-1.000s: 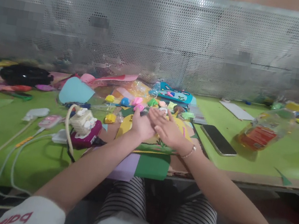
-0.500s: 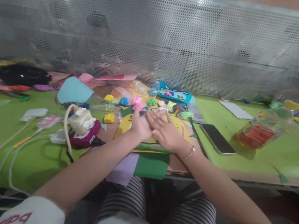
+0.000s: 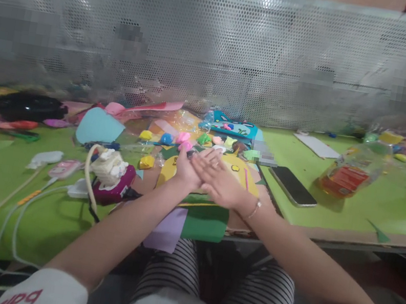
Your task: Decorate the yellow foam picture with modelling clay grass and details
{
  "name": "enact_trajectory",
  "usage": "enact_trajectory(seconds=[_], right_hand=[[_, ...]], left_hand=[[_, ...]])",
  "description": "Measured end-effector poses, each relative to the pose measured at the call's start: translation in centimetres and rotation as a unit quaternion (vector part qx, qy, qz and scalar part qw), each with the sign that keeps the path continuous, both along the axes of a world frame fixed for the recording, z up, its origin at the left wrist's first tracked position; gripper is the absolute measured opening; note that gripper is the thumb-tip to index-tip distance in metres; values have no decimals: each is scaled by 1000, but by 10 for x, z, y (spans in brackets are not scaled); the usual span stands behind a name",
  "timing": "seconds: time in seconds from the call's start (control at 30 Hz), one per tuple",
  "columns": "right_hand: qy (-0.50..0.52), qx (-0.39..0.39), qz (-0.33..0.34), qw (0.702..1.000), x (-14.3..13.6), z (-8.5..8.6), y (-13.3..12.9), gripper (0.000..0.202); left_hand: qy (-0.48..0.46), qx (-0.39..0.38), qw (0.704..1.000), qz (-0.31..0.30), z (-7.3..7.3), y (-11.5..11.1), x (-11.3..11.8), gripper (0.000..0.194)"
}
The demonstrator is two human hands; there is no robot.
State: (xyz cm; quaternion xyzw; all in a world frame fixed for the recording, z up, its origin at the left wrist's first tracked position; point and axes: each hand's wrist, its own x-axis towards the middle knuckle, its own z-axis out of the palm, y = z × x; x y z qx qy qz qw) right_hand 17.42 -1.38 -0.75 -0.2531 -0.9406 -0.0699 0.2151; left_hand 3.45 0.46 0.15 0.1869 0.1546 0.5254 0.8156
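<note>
My left hand [image 3: 188, 172] is palm up over the yellow cutout sheet [image 3: 168, 173], its fingers stretched out. Across its palm lies my right hand [image 3: 226, 184], flat and palm down, with fingers extended and a bracelet [image 3: 254, 209] on the wrist. The two palms touch; anything between them is hidden. Just beyond the fingers sit small lumps that look like modelling clay: a pink lump [image 3: 183, 138], a blue lump [image 3: 167, 138], a green lump [image 3: 204, 139] and several others. A yellow lump [image 3: 146, 162] rests left of my left hand.
A phone [image 3: 294, 186] and a tilted bottle of orange liquid [image 3: 351, 171] are on the right. On the left stand a plug adapter [image 3: 110, 166] on a purple block [image 3: 114, 189] and looping cables [image 3: 0, 222]. Green paper [image 3: 204, 224] overhangs the table edge. A perforated metal panel [image 3: 220, 46] closes the back.
My right hand has slid slightly across my left palm, toward its lower edge. More of the yellow sheet shows to the right of my hands. The view has shifted a little.
</note>
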Motion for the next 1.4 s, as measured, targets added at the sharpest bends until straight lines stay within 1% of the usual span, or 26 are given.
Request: enact_trajectory(seconds=[0.03,0.07,0.17,0.27,0.3,0.4,0.5,0.63,0.73,0.83,0.87,0.97,1.0,1.07,1.1,1.2,1.23,1.33,1.4], right_hand=[[-9,-2,22,1000,0,0,0,65],[-8,-2,25,1000,0,0,0,63],[17,-3,-40,999,0,0,-1,61],[-14,-3,19,1000,0,-1,-1,63],[-12,-3,19,1000,0,-1,0,61],[17,-3,-32,999,1,-2,0,59],[-6,-12,7,1000,0,-2,0,61],[18,-5,-44,999,-2,0,-3,60],[-6,-5,12,1000,-3,0,-4,62],[20,-1,-20,1000,-3,-1,-3,58],[19,-1,-17,1000,-3,-1,-3,58],[-6,-7,31,999,-2,-2,-1,61],[-1,-7,20,1000,-2,-3,-1,60],[17,-3,-24,1000,-2,-3,-1,58],[14,-2,-27,1000,-2,-3,-1,59],[-16,-2,8,1000,-2,-2,-1,60],[-13,1,-9,1000,-1,-2,0,59],[12,-7,-107,994,4,0,8,57],[34,-25,-159,986,10,0,15,57]], left_hand=[[0,1,1000,0,0,0,0,77],[1,1,1000,-1,0,0,0,77],[2,5,1000,-8,-1,0,0,80],[2,12,1000,-4,-2,0,1,81],[3,12,1000,-4,-2,0,1,82],[10,8,1000,-5,-2,0,1,85],[10,9,1000,4,-1,-1,0,84],[6,7,1000,-1,-1,-1,0,79],[-1,8,1000,5,-1,0,0,79],[-1,4,1000,1,-1,-1,1,81],[-2,6,1000,0,0,-2,1,82],[-4,11,1000,0,2,-4,1,86],[-2,10,1000,-4,2,-4,1,86],[2,4,1000,-8,1,-3,1,88],[3,3,1000,-6,1,-2,1,89],[-1,4,1000,-1,-1,0,0,90],[-2,5,1000,-8,-2,1,-1,90],[-8,11,999,-36,-3,1,-2,86],[-18,18,999,-40,-3,1,-2,85]])
